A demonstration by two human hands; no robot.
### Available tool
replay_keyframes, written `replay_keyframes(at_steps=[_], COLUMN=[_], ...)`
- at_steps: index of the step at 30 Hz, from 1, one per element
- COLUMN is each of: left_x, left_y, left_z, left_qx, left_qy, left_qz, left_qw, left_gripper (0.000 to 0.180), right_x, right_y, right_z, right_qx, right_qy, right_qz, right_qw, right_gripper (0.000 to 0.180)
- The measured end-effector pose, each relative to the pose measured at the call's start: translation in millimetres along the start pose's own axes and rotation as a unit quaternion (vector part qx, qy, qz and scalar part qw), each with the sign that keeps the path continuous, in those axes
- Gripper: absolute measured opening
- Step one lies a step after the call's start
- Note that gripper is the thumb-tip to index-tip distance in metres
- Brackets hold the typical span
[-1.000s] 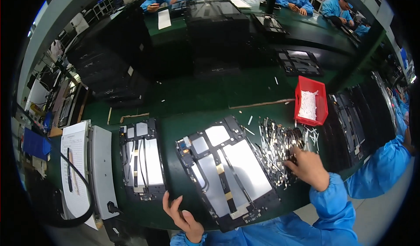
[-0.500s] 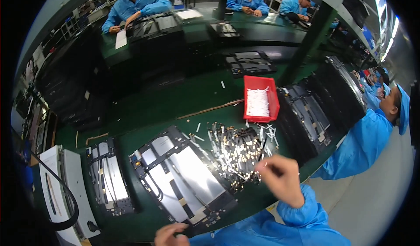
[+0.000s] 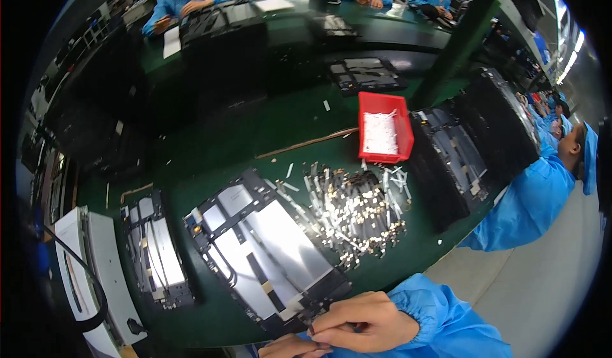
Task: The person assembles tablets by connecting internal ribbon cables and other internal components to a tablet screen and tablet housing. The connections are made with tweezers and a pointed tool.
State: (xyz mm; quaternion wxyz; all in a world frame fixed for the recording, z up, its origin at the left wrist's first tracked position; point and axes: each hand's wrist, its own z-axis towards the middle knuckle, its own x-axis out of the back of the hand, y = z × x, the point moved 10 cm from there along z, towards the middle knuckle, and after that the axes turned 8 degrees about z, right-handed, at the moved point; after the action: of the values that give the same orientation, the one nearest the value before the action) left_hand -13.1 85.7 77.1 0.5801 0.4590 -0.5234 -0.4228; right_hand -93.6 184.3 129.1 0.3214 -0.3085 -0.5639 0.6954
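Your right hand (image 3: pixel 363 323) is pinching a small dark part closed-fingered; your left hand (image 3: pixel 290 347) grip I cannot tell. Dropping it risks losing it among the loose metal connector strips (image 3: pixel 354 211) on the green table (image 3: pixel 255 135).

Even, moderately bright overhead light, glare at the upper right, heavy fisheye bending and dark vignette at the rim

Open panel assembly (image 3: pixel 264 256) flat on table (image 3: pixel 255 135), centre, just ahead of hands. Right hand (image 3: pixel 363 323) at panel's near edge; left hand (image 3: pixel 290 347) just left of it, touching. Heap of small flat parts (image 3: pixel 354 208) right of panel, touching its far corner. Bin (image 3: pixel 384 128) behind heap. Stacked panels (image 3: pixel 452 160) right of bin. Second assembly (image 3: pixel 156 256) left of centre panel. Long strip (image 3: pixel 306 144) lying behind panel, left of bin.
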Motion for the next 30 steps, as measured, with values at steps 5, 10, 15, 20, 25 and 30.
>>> replay_keyframes(at_steps=[5, 10, 15, 20, 25, 30], left_x=[22.5, 31.1, 38.8, 87.7, 85.3, 74.6], left_y=[2.8, -9.6, -32.5, -68.5, -77.2, -76.6], left_z=[2.1, -4.5, -23.3, -32.0, -13.7, -13.6], left_qx=[-0.047, -0.016, 0.111, 0.116, 0.147, 0.136], left_qy=[0.063, 0.045, 0.013, 0.196, 0.221, 0.172], left_qz=[0.005, 0.036, 0.011, 0.096, 0.031, 0.035], left_qw=[0.997, 0.998, 0.994, 0.969, 0.964, 0.975], left_gripper=[0.004, 0.008, 0.008, 0.014, 0.012, 0.01], right_x=[-15.6, -36.7, -42.2, -41.7, -61.8, -75.6], right_y=[20.5, 39.6, 48.5, 49.5, 73.0, 65.8], right_z=[-0.3, 4.3, 13.7, 20.8, 32.8, 26.7], right_qx=[-0.074, -0.12, -0.109, -0.032, -0.025, 0.027], right_qy=[-0.052, -0.095, -0.082, -0.082, -0.191, -0.275], right_qz=[-0.016, -0.034, -0.104, -0.317, -0.386, -0.384], right_qw=[0.996, 0.988, 0.985, 0.944, 0.902, 0.881], right_gripper=[0.011, 0.008, 0.005, 0.025, 0.028, 0.03])
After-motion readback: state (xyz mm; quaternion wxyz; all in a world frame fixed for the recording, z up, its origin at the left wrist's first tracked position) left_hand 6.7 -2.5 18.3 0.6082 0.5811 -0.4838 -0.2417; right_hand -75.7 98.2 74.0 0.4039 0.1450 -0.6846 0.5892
